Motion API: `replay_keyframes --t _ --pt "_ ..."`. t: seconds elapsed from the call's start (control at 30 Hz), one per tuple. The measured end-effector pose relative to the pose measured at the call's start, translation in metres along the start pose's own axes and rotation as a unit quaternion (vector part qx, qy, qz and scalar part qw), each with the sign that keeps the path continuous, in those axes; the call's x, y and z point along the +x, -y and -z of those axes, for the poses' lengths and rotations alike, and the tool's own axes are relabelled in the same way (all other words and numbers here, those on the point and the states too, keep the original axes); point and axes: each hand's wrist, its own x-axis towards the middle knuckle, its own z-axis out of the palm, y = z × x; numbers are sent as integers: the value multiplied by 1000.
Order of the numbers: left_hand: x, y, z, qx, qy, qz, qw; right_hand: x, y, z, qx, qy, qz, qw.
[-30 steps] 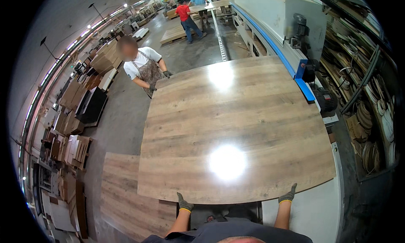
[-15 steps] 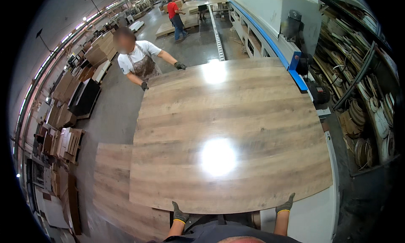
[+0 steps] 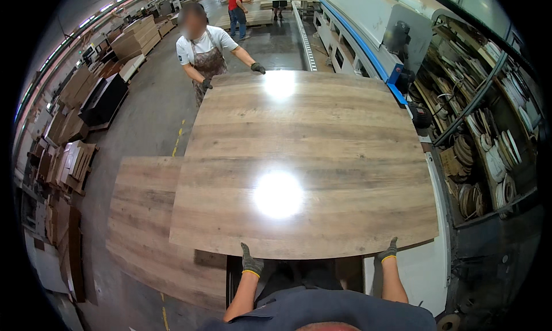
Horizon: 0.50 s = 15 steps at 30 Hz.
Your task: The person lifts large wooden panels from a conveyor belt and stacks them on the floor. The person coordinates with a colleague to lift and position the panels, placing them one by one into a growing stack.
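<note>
A large wood-grain panel [image 3: 310,152] spans the middle of the view, lit by two bright reflections. My left hand [image 3: 251,262], in a dark glove with a yellow cuff, grips its near edge left of centre, thumb on top and fingers hidden beneath. Toward the near right corner, my gloved right hand [image 3: 388,251] holds the same edge in the same way. At the far left corner a co-worker [image 3: 210,49] in a white shirt and brown apron has both gloved hands on the panel. A second wood-grain panel [image 3: 138,216] lies lower, partly under the left side.
A long machine with a blue rail [image 3: 359,35] runs along the right beyond the panel. Its white bed [image 3: 408,279] shows beside my right arm. Racks of coiled strips [image 3: 480,135] stand far right. Pallets [image 3: 77,170] and a black box [image 3: 103,104] line the left; other people work far back.
The panel's near edge and both my hands appear higher in view, and more of my arms shows. The co-worker stands more upright, still holding the far corner. The whole view has shifted.
</note>
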Motion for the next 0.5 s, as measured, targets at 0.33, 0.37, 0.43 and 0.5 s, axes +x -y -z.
replay_keyframes --t 0.33,0.37,0.43,0.5 --pt "-21 -60 83 52 0 -42 998 -65 -75 23 22 15 11 1000" --pt "-28 -65 84 57 -8 -39 998 -67 -83 37 19 12 15 1000" --pt "-42 -77 104 22 -16 -34 999 -81 -109 31 25 -14 -6 1000" --pt "-53 -88 124 -29 42 -25 998 -102 -144 23 18 10 -7 1000"
